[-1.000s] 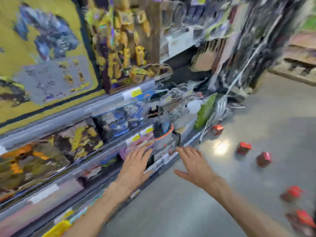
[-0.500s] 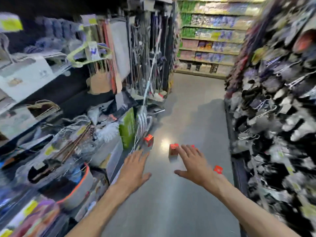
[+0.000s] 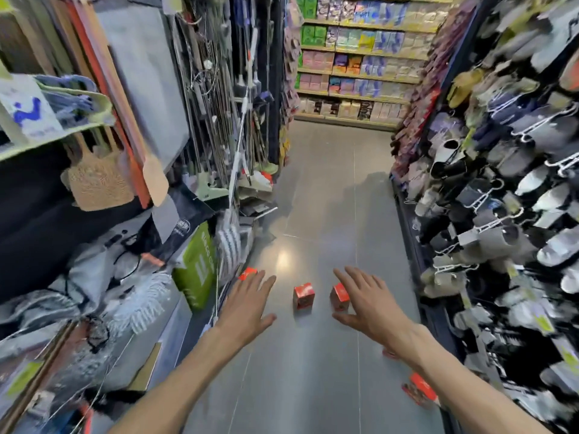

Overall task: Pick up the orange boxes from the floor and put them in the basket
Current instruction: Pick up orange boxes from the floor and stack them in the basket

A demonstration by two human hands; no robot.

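Nothing here reads clearly. The green bag (image 3: 196,267) at about eight o'clock from the middle of the view carries pale vertical print, too blurred to make out. Just above it, at about nine o'clock, a dark packet (image 3: 182,226) bears a small round white mark with lettering that cannot be read. At ten o'clock, far left, a white card (image 3: 27,111) shows a blue squiggle, not legible as a letter. The orange boxes (image 3: 303,295) on the floor at six o'clock have faint white marks on their faces, too small to read. The far shelf packs (image 3: 357,42) at twelve o'clock show no readable text.
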